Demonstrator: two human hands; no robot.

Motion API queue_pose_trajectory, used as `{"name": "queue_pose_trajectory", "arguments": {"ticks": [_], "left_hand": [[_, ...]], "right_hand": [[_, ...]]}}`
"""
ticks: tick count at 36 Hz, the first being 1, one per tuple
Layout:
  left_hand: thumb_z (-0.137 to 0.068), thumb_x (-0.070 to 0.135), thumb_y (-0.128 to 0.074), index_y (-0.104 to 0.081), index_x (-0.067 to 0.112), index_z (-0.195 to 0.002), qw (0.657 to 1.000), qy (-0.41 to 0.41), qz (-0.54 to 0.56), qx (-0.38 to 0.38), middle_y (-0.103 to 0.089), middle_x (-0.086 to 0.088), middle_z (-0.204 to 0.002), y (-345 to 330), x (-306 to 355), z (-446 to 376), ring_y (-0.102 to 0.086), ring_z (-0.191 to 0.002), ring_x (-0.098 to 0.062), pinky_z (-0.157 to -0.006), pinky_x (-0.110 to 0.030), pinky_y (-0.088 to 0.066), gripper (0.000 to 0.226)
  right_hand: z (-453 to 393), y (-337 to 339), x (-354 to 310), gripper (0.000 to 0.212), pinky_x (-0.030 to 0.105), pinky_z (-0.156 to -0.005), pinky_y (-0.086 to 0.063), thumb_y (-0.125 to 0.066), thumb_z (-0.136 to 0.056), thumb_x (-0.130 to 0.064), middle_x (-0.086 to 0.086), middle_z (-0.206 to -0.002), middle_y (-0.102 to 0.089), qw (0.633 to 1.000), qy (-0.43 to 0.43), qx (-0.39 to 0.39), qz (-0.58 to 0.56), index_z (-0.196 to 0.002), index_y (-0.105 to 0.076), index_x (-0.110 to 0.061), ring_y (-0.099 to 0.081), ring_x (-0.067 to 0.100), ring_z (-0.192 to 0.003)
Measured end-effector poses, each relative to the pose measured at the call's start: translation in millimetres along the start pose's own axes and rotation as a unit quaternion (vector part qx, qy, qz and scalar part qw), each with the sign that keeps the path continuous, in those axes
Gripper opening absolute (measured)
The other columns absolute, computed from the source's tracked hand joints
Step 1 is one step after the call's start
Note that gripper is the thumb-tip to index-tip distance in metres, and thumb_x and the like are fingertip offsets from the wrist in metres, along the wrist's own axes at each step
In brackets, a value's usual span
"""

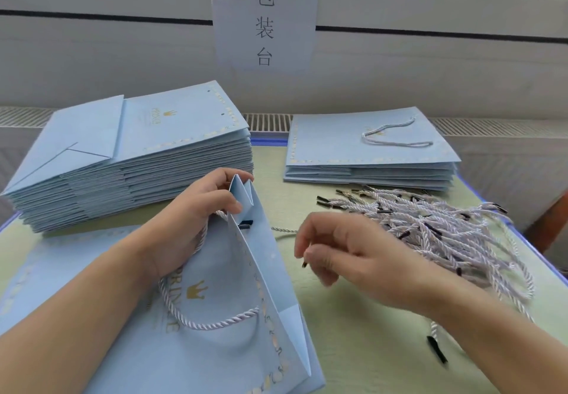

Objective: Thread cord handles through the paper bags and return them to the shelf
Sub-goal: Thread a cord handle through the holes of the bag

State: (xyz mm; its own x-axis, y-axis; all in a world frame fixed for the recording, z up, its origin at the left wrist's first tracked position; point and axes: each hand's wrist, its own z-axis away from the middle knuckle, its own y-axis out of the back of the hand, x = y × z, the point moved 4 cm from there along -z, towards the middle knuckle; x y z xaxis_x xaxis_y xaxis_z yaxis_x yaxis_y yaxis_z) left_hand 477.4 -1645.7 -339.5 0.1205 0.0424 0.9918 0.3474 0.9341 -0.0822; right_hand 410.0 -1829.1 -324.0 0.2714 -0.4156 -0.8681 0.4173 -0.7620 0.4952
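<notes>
The bag (215,316) mouth is held open by the left hand (196,209); the cord tip (304,264), pinched in the right hand (347,255), should be fed squarely through the hole.

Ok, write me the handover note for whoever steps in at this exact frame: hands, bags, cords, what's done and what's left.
Left hand grips the top edge of the open bag, which lies in front with one cord handle fitted.
Right hand pinches a cord tip.
Loose cords lie on the right.
Done: short pile at back right; its top bag has a handle.
Left: tall pile at back left; top bag's holes are empty.
</notes>
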Motion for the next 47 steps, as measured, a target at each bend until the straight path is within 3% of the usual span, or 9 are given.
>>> {"name": "queue_pose_trajectory", "arguments": {"ticks": [5,11,15,18,25,30,33,39,47], "left_hand": [[-0.057,0.014,-0.053,-0.062,0.019,-0.108,1.0,0.0,0.003,-0.004,-0.06,-0.006,-0.089,-0.5,0.5,-0.1,-0.061,-0.068,-0.015,-0.053,-0.027,-0.053,0.052],[-0.057,0.013,-0.054,-0.063,0.02,-0.108,1.0,0.002,0.005,-0.004,-0.062,-0.003,-0.085,1.9,-1.9,-2.9,-0.06,-0.07,-0.016,-0.055,-0.027,-0.052,0.052],[-0.058,0.013,-0.054,-0.063,0.019,-0.108,1.0,0.0,0.005,-0.008,-0.062,-0.004,-0.084,1.4,-2.1,-3.3,-0.06,-0.069,-0.016,-0.054,-0.026,-0.053,0.052],[-0.058,0.012,-0.054,-0.063,0.019,-0.107,1.0,0.001,0.012,-0.012,-0.062,-0.003,-0.082,0.7,-2.0,-2.9,-0.061,-0.067,-0.016,-0.054,-0.026,-0.053,0.05],[-0.059,0.012,-0.055,-0.063,0.019,-0.109,1.0,0.002,0.013,-0.019,-0.062,-0.004,-0.085,1.4,-2.0,-2.0,-0.062,-0.068,-0.015,-0.054,-0.026,-0.053,0.05],[-0.059,0.012,-0.054,-0.062,0.019,-0.109,1.0,-0.001,0.016,-0.02,-0.063,-0.002,-0.083,0.6,-1.9,-2.5,-0.062,-0.068,-0.014,-0.053,-0.026,-0.053,0.051],[-0.058,0.012,-0.054,-0.063,0.018,-0.108,1.0,-0.003,0.018,-0.023,-0.063,-0.002,-0.083,1.0,-1.3,-2.2,-0.061,-0.068,-0.015,-0.053,-0.026,-0.053,0.051],[-0.049,0.012,-0.063,-0.064,0.02,-0.103,0.999,-0.002,0.033,-0.028,-0.063,-0.003,-0.081,3.9,-1.2,-3.6,-0.061,-0.067,-0.015,-0.054,-0.026,-0.053,0.055],[-0.057,0.011,-0.056,-0.064,0.02,-0.103,0.999,-0.005,0.04,-0.029,-0.061,-0.004,-0.084,4.0,-0.7,-4.2,-0.061,-0.069,-0.016,-0.055,-0.027,-0.053,0.048]], "right_hand": [[5.8,-4.3,-2.1,0.023,0.017,-0.063,-0.04,-0.048,-0.096,-0.005,-0.013,-0.073,-0.068,0.989,-0.04,-0.074,0.124,-0.097,-0.051,-0.028,-0.049,0.005,-0.064],[5.2,1.0,-13.0,0.021,0.015,-0.056,-0.04,-0.066,-0.088,-0.018,-0.007,-0.06,-0.061,0.99,-0.015,-0.02,0.136,-0.069,-0.06,-0.026,-0.049,0.003,-0.055],[4.9,-4.4,-11.3,0.009,0.017,-0.065,-0.043,-0.073,-0.082,-0.017,-0.005,-0.069,-0.062,0.988,-0.012,-0.015,0.151,-0.075,-0.071,-0.022,-0.054,0.002,-0.066],[6.1,-7.2,-12.9,0.009,0.015,-0.075,-0.042,-0.068,-0.084,-0.018,-0.019,-0.073,-0.057,0.959,0.002,-0.051,0.279,-0.088,-0.072,-0.025,-0.055,0.0,-0.08],[16.0,-2.7,-22.1,0.014,0.03,-0.082,-0.043,-0.045,-0.094,-0.02,-0.011,-0.099,-0.059,0.877,0.0,-0.075,0.475,-0.098,-0.051,-0.032,-0.052,0.012,-0.096],[11.0,1.9,-21.1,0.015,0.027,-0.068,-0.044,-0.06,-0.086,-0.035,-0.013,-0.07,-0.055,0.948,0.021,-0.001,0.319,-0.076,-0.052,-0.026,-0.049,0.006,-0.07],[8.0,0.3,-16.4,0.02,0.015,-0.056,-0.036,-0.069,-0.084,-0.017,-0.013,-0.057,-0.051,0.994,-0.019,0.03,0.102,-0.067,-0.059,-0.02,-0.044,0.003,-0.054],[7.0,-13.6,-4.7,0.021,0.018,-0.046,-0.025,-0.063,-0.09,-0.01,-0.003,-0.052,-0.04,0.987,-0.127,0.017,-0.099,-0.07,-0.057,-0.013,-0.031,0.008,-0.049],[5.2,-11.1,-4.4,0.018,0.02,-0.054,-0.028,-0.072,-0.078,-0.029,0.004,-0.063,-0.056,0.987,-0.117,-0.007,-0.11,-0.074,-0.071,-0.011,-0.042,0.012,-0.057]]}}
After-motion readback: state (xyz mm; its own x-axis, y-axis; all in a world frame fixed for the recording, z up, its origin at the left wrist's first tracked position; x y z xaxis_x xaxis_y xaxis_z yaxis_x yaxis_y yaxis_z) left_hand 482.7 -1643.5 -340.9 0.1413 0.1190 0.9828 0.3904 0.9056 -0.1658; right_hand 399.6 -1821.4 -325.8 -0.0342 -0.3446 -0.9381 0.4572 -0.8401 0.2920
